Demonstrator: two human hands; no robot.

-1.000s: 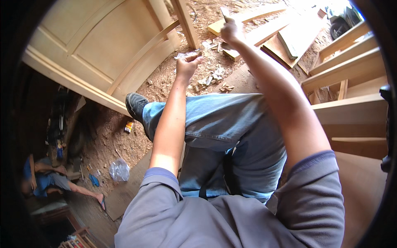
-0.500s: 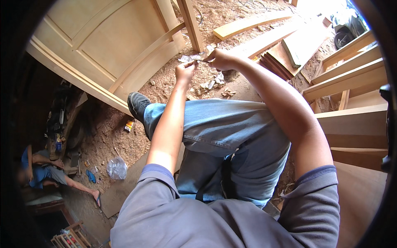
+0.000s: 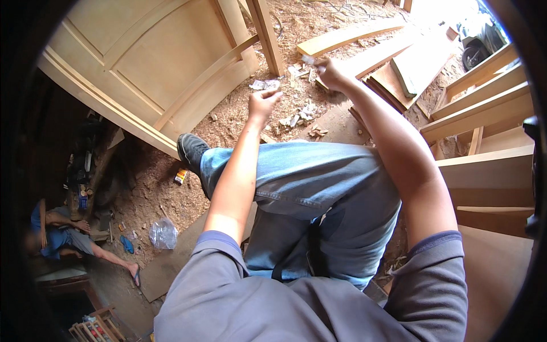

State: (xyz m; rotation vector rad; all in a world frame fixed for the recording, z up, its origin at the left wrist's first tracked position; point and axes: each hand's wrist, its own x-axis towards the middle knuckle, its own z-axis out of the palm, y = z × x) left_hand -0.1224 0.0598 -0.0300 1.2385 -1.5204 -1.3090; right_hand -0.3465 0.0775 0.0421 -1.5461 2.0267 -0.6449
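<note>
Ahead of knees, small pale object (image 3: 308, 59), blurred, at fingertips of right hand (image 3: 333, 75), fingers curled around its near end. Left hand (image 3: 263, 107) lower and to left, apart from object; fingers bent, thumb near forefinger, cannot tell if anything gripped. Crumpled scrap (image 3: 265, 85) just beyond left hand. Farther out, wooden panel (image 3: 165, 62) at left, curved plank (image 3: 350, 35) beyond right hand.

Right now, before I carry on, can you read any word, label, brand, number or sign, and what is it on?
No text can be read anywhere in this view.
Small yellow packet on the ground near the shoe: any print is too small to read.
Pale thing at the right hand: too blurred to show any marking.
Plastic bag: no lettering visible.
</note>
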